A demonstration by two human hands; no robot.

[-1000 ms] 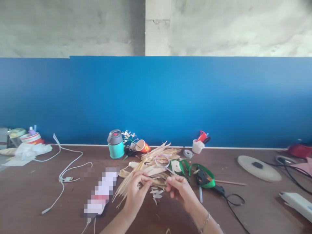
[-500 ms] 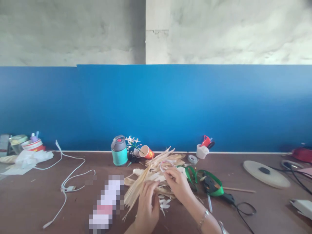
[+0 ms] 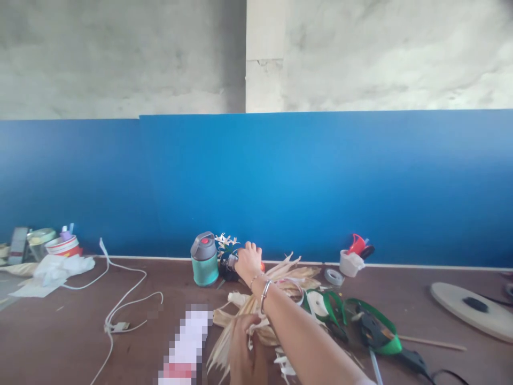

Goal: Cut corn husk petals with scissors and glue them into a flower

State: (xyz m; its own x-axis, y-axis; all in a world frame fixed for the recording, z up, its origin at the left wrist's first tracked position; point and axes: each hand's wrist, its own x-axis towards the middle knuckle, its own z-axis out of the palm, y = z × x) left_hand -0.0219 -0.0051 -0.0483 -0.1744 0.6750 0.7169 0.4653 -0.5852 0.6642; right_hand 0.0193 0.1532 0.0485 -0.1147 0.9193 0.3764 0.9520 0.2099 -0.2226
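My right hand [image 3: 249, 261] is stretched to the back of the table, over the red paper cup [image 3: 263, 267], which it mostly covers. Its fingertips are hidden, so I cannot tell whether they hold anything. White flowers on a green stem [image 3: 226, 241] stand just left of it. My left hand [image 3: 245, 345] is low in front, fingers curled, with a small white piece [image 3: 250, 342] between thumb and finger. Under and behind it spread dried corn husks [image 3: 296, 275]. White petal-like scraps [image 3: 285, 366] lie to its right, partly behind my right forearm.
A teal flask [image 3: 205, 270] stands behind. To the right are green ribbon [image 3: 334, 305], a black-handled glue gun [image 3: 377, 334], a tape roll [image 3: 334, 277], a white cup with pens [image 3: 351, 263] and a round lid [image 3: 452, 307]. White cables [image 3: 116, 299] lie left.
My right hand has left the husks and reached forward to the paper cup. My left hand has stayed near the husks, its fingers now more curled. The view has shifted slightly.
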